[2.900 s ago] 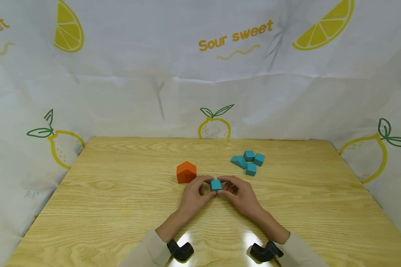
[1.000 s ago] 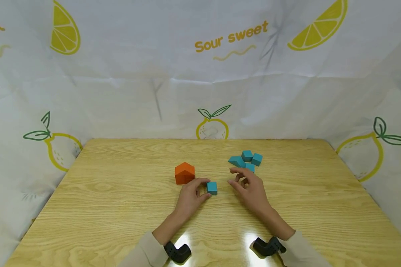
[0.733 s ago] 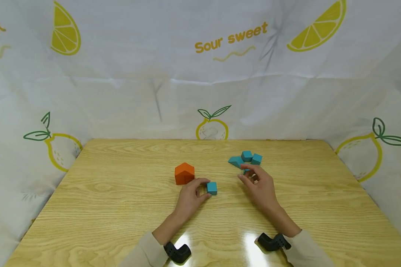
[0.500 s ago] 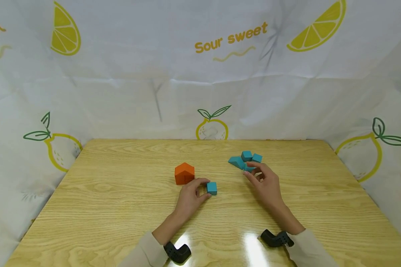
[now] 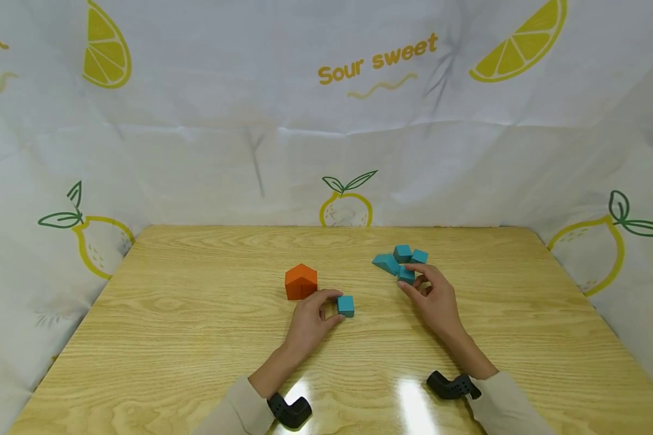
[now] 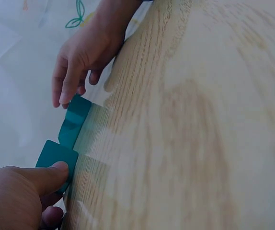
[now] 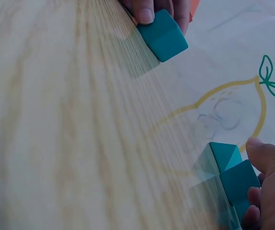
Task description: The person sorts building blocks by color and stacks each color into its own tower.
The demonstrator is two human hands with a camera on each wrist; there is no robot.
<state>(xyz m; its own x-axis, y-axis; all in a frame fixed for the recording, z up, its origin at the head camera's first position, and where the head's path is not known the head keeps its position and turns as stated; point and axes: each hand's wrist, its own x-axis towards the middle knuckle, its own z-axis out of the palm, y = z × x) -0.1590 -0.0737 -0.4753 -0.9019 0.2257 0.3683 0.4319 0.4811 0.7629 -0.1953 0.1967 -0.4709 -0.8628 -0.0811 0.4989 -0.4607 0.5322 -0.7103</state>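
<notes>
On the wooden table my left hand (image 5: 307,317) holds a blue cube block (image 5: 345,306) between thumb and index finger. The left wrist view shows its thumb pressed flat on that cube's face (image 6: 63,155). Farther right, my right hand (image 5: 435,299) pinches another blue cube (image 5: 406,275), index finger at its far side and thumb at its near corner. This second cube sits against a blue wedge block (image 5: 385,262), at the near side of a small cluster. Just beyond my left hand stands an orange house-shaped block piece (image 5: 300,283) with a pointed top.
Two more blue cubes lie behind the right hand's fingers, one at the back (image 5: 402,253) and one at the right (image 5: 419,257). A white lemon-print cloth (image 5: 223,175) hangs behind the table (image 5: 196,338) and along both sides.
My right hand has let go of the left cube, moved right to the cluster and taken hold of its nearest cube. The left hand has stayed at its cube.
</notes>
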